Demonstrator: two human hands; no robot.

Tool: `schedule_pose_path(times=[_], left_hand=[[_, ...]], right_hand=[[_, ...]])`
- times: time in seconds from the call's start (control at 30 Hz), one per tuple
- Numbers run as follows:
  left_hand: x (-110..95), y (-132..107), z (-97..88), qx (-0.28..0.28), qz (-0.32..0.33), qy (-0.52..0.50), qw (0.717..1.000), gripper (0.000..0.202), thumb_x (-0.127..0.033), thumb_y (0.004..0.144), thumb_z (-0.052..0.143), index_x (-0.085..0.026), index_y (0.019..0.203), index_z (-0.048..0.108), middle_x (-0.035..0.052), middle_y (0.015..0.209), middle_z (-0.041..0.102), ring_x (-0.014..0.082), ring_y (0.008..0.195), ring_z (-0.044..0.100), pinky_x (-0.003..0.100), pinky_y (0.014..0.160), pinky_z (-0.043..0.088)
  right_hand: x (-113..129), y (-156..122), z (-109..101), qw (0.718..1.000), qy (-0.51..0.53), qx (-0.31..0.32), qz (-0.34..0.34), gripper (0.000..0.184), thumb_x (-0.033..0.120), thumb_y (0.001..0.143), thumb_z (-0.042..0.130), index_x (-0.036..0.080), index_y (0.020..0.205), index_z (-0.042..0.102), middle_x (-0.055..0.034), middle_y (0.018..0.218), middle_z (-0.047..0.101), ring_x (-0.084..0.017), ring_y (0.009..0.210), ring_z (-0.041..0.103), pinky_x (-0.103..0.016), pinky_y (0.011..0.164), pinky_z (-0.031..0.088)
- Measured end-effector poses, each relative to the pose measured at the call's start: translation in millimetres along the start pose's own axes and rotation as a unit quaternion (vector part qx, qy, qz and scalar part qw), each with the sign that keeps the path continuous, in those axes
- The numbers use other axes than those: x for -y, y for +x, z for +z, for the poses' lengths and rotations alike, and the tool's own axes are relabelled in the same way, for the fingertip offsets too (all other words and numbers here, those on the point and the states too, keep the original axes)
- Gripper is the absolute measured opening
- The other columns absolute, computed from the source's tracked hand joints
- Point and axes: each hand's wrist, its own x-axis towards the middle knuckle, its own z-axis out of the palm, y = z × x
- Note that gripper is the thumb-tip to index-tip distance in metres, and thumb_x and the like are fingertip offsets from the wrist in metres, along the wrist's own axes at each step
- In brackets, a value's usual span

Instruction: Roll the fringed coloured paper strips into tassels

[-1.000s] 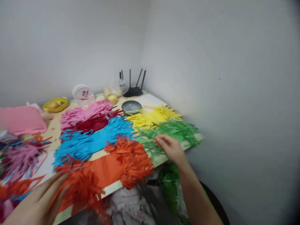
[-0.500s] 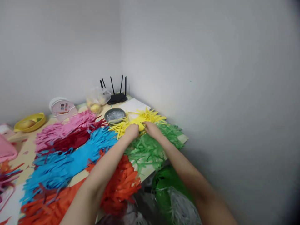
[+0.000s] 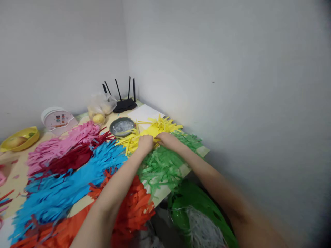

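Both arms stretch to the far right of the table, where a fringed yellow paper piece [image 3: 153, 130] lies with its strips spread to either side. My left hand [image 3: 146, 142] is closed on its near edge, knuckles up. Close beside it, my right hand [image 3: 165, 139] pinches the same edge with its fingers together. Fringed green paper [image 3: 162, 163] lies just in front of the yellow piece, partly under my right forearm. To the left are fringed blue paper [image 3: 85, 175] and orange-red paper [image 3: 139, 196], the latter partly covered by my left arm.
A grey bowl of clear bits [image 3: 122, 126] stands left of the yellow paper. Behind are a black router [image 3: 125, 104], a bag of yellow fruit [image 3: 99, 119] and white paper [image 3: 147, 112]. Pink [image 3: 62, 141] and dark red fringe [image 3: 74, 157] lie left. A green bag [image 3: 196, 206] is below the table edge.
The view has swung slightly right, so the table's things sit further left. My hands stay at the near edge of the yellow paper, the right one now lying flatter over it.
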Motion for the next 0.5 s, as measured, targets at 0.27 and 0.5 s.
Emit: schedule_pose_path(times=[0.27, 0.5], left_hand=[[13, 10, -2.9, 0.026, -0.028, -0.048, 0.998, 0.028, -0.037, 0.087, 0.06, -0.017, 0.101, 0.072, 0.0123, 0.103, 0.074, 0.0227, 0.099, 0.068, 0.029, 0.084, 0.05], [15, 11, -2.1, 0.017, -0.028, -0.066, 0.997, 0.028, -0.026, 0.091, 0.05, -0.019, 0.106, 0.072, 0.0123, 0.108, 0.073, 0.0217, 0.104, 0.067, 0.03, 0.09, 0.048]], right_hand=[[-19, 4, -4, 0.998, -0.056, 0.038, -0.016, 0.022, 0.013, 0.091, 0.051, 0.012, 0.096, 0.073, -0.0175, 0.101, 0.07, -0.027, 0.103, 0.06, -0.032, 0.086, 0.041], [-21, 15, -11, 0.999, -0.021, 0.042, -0.014, 0.029, 0.018, 0.092, 0.051, 0.015, 0.112, 0.071, -0.0117, 0.111, 0.071, -0.022, 0.102, 0.062, -0.027, 0.085, 0.043]])
